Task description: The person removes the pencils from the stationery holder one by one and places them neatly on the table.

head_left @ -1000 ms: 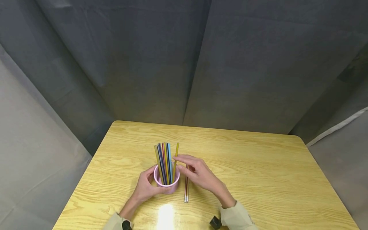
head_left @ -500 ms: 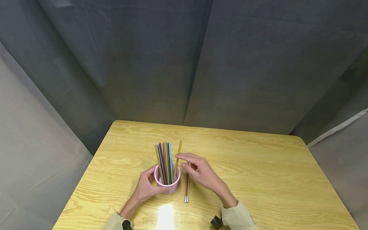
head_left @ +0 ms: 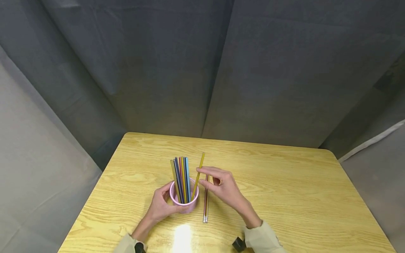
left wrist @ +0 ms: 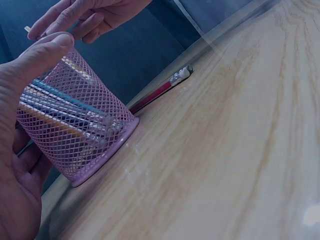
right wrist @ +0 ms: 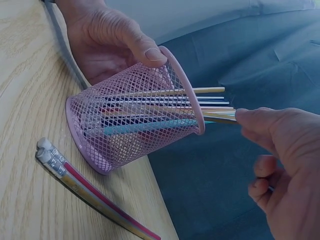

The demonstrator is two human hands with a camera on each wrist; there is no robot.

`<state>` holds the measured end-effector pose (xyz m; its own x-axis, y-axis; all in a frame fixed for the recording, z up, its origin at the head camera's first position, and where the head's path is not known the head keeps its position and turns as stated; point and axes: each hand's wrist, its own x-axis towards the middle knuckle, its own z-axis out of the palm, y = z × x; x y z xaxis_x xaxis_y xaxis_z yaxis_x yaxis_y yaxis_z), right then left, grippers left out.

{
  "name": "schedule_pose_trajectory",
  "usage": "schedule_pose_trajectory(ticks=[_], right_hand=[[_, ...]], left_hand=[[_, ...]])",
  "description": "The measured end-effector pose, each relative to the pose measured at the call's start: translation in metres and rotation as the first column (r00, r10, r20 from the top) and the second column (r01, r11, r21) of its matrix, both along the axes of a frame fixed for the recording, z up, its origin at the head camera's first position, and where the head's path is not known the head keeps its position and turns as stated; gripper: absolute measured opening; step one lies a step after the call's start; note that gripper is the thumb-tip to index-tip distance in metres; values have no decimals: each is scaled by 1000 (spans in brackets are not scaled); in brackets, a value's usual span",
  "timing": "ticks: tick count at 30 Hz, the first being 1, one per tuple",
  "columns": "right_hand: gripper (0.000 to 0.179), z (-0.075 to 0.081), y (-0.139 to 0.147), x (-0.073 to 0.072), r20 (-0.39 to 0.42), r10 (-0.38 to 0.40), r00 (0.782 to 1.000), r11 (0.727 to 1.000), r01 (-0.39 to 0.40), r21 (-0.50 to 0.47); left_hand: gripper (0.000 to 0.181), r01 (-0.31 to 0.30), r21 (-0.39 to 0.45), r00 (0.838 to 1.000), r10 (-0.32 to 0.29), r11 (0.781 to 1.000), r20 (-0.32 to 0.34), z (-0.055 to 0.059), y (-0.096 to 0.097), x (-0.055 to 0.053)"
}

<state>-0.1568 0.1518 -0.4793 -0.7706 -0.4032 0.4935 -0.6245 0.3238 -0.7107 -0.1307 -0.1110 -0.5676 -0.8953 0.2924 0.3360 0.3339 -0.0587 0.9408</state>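
A pink mesh pencil cup (head_left: 191,209) stands upright on the table, holding several pencils (head_left: 181,177) that lean together toward its far left. My left hand (head_left: 159,205) grips the cup from the left, thumb on the near side by the rim (right wrist: 181,75). Between thumb and fingers, my right hand (head_left: 226,187) pinches a yellow pencil (head_left: 201,161), tilted to the right, its lower end inside the cup. Just right of the cup, a couple of pencils (head_left: 205,209) lie side by side on the table, eraser ends toward me, partly hidden under the right hand.
The wood-grain table (head_left: 278,189) extends well to the right of the hands. Grey curtains (head_left: 164,70) hang behind its far edge and at both sides. A bright light reflection lies on the tabletop in front of the cup.
My right hand has shifted slightly right and away from me, tilting the yellow pencil further right and raising its top end. The left hand and cup have stayed nearly still.
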Motion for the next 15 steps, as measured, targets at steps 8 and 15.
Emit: schedule_pose_trajectory(ticks=[8,15], right_hand=[[37,1,-1,-3,-74,-35,997,992,26,-124],[39,2,0,-4,-88,-58,994,985,42,-167]], left_hand=[[88,6,14,1000,-7,1000,16,1,-1,1],[88,7,15,1000,-7,1000,12,0,-2,1]])
